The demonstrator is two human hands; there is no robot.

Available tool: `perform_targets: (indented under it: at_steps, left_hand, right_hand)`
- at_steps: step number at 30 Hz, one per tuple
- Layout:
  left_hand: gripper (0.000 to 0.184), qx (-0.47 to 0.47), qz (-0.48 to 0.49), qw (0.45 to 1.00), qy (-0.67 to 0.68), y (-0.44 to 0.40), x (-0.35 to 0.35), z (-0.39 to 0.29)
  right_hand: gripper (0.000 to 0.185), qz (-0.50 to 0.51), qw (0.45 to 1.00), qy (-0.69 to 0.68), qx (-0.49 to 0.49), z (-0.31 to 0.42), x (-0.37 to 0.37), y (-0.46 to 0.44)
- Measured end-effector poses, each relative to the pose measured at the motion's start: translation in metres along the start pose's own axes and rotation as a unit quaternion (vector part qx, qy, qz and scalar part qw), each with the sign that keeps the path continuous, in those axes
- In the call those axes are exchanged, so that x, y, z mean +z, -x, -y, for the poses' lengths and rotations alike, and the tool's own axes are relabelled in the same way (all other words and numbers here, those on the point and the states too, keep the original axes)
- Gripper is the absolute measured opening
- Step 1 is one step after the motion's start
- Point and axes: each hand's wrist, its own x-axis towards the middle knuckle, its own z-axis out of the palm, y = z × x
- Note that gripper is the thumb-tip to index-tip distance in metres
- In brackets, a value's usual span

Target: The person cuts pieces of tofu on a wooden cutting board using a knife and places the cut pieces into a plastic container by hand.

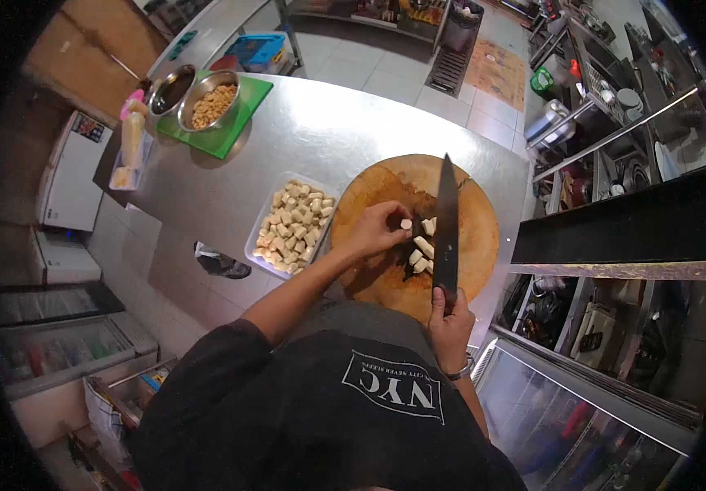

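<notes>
A large knife (447, 221) is gripped by its handle in my right hand (451, 323), its broad blade pointing away from me over a round wooden chopping board (361, 274). My left hand (382, 231) rests over the board's left half, with thumb and fingers closed around a small pale chunk (406, 223). Several more pale cut pieces (423, 246) lie on the board between my left hand and the blade. Left of the board stands a clear plastic tub (252, 239), filled with similar pale chunks (292, 225).
On the steel table (312, 114), a green cutting board (226, 137) carries a metal bowl (234, 88) of brown pieces and a darker bowl (175, 90). A black crumpled item (222, 263) lies left of the tub. Shelving (607, 123) stands to the right.
</notes>
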Motion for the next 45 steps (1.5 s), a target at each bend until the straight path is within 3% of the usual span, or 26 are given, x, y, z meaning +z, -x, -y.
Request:
perform_targets:
  at_steps: [1, 2, 3, 5, 6, 8, 18, 27, 30, 32, 33, 35, 36, 38, 45]
  left_hand:
    - [0.026, -0.019, -0.016, 0.976, 0.217, 0.007, -0.001, -0.005]
    - [0.024, -0.036, -0.033, 0.904, 0.424, 0.012, -0.001, -0.008]
    - [0.024, -0.035, -0.037, 0.904, 0.424, 0.016, -0.001, -0.005]
    - [0.029, -0.088, -0.005, 0.795, 0.6, 0.023, -0.001, 0.003]
    - [0.029, -0.086, -0.008, 0.794, 0.602, 0.026, -0.003, 0.001]
    - [0.031, -0.111, 0.009, 0.736, 0.668, 0.032, -0.007, -0.003]
    - [0.031, -0.066, -0.007, 0.735, 0.675, 0.037, -0.003, -0.018]
    - [0.022, -0.062, 0.067, 0.859, 0.504, 0.043, 0.006, -0.01]
    - [0.022, -0.056, 0.081, 0.841, 0.533, 0.043, 0.008, -0.005]
    - [0.024, -0.05, 0.036, 0.748, 0.661, 0.045, 0.013, -0.004]
    - [0.024, -0.05, 0.035, 0.748, 0.661, 0.044, 0.011, -0.004]
    - [0.025, -0.058, -0.058, 0.753, 0.653, 0.037, 0.004, -0.002]
    - [0.025, -0.057, -0.059, 0.753, 0.652, 0.035, 0.002, 0.001]
    - [0.021, -0.061, -0.079, 0.704, 0.703, 0.033, -0.001, 0.009]
    - [0.014, -0.031, -0.074, 0.716, 0.693, 0.031, -0.007, 0.0]
  right_hand:
    - [0.022, 0.014, 1.0, 0.006, -0.019, 0.001, 0.002, 0.0]
    - [0.023, 0.027, 0.999, 0.012, -0.038, 0.002, 0.004, -0.001]
    - [0.023, 0.03, 0.999, 0.012, -0.041, 0.006, 0.004, -0.002]
    - [0.023, 0.065, 0.996, 0.05, -0.03, 0.015, 0.002, -0.003]
    - [0.023, 0.066, 0.996, 0.052, -0.033, 0.015, 0.003, -0.004]
    - [0.023, 0.065, 0.996, 0.05, -0.043, 0.012, 0.005, -0.004]
    - [0.02, 0.09, 0.993, 0.05, -0.064, 0.017, 0.002, -0.005]
    - [0.02, 0.083, 0.991, 0.04, -0.094, 0.018, 0.003, -0.006]
    - [0.02, 0.096, 0.991, 0.066, -0.073, 0.017, 0.004, -0.007]
    - [0.022, 0.06, 0.993, 0.036, -0.101, 0.012, 0.008, -0.006]
    - [0.022, 0.06, 0.993, 0.035, -0.1, 0.013, 0.007, -0.005]
    - [0.023, 0.044, 0.996, 0.0, -0.081, 0.017, 0.005, -0.005]
    - [0.023, 0.044, 0.996, -0.001, -0.082, 0.016, 0.005, -0.005]
    - [0.022, 0.087, 0.993, 0.057, -0.063, 0.012, 0.003, -0.004]
    - [0.023, 0.093, 0.99, 0.063, -0.09, 0.014, 0.005, -0.005]
